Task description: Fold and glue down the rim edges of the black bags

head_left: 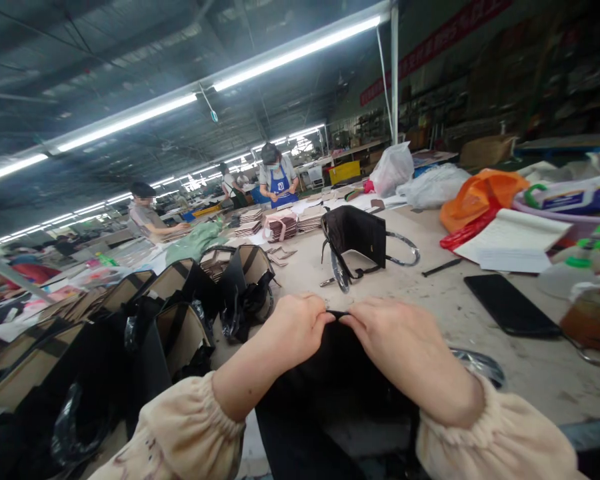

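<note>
A black handbag (325,407) stands close in front of me at the table's near edge. My left hand (300,327) pinches its far upper edge between thumb and fingers. Just to the right, my right hand (390,330) grips the same edge, with a short stretch of it showing between the two thumbs. Part of a plastic-wrapped handle (480,363) shows beyond my right wrist. Farther back on the table stands another black handbag (357,240), with clear wrap on its handles. The bag's lower part is dark and hard to make out.
Several black bags with tan linings (180,333) crowd the left side. On the right lie a black phone (510,303), a white paper pad (515,240), an orange plastic bag (480,197) and a spray bottle (573,267). Stacked brown pieces (283,227) and co-workers (279,177) are farther back.
</note>
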A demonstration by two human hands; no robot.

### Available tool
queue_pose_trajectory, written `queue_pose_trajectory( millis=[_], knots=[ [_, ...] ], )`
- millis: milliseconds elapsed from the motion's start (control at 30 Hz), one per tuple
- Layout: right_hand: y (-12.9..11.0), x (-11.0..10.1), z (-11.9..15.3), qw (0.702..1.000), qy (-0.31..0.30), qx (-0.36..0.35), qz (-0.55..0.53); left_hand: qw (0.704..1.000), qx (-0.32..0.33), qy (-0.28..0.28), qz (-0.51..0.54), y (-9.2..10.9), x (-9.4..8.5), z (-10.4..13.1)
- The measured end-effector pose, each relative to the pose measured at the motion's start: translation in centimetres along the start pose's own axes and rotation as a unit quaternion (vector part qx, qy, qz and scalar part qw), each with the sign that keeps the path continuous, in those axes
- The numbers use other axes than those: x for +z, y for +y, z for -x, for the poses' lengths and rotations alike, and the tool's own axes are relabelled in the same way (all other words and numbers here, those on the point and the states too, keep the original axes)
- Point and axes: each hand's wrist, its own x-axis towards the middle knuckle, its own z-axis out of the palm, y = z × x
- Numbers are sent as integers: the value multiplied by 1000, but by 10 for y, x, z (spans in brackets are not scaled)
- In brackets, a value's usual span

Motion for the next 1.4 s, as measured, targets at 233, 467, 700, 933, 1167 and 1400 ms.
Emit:
queue_pose_trajectory(
  millis=[233, 467, 700, 933, 1167, 1400],
  knots=[
    [15, 9, -6, 1000, -6, 4, -19, 998, -12, -40, 56, -18, -8, -2],
    [15, 8, -9, 1000, -8, -11, -23, 999, -6, -19, 26, -27, -7, 0],
    [15, 10, -11, 999, -23, -20, -17, 999, -33, -14, -12, -22, -2, -3],
    [28, 2, -5, 998, -54, 8, -4, 998, -52, -28, -25, -19, -2, -4],
    [63, -9, 5, 994, -101, 16, -48, 997, -68, -40, -10, -22, -3, -6],
    [53, -7, 2, 993, -90, 7, -75, 997, -70, -36, -16, -19, -3, -6]
  ],
)
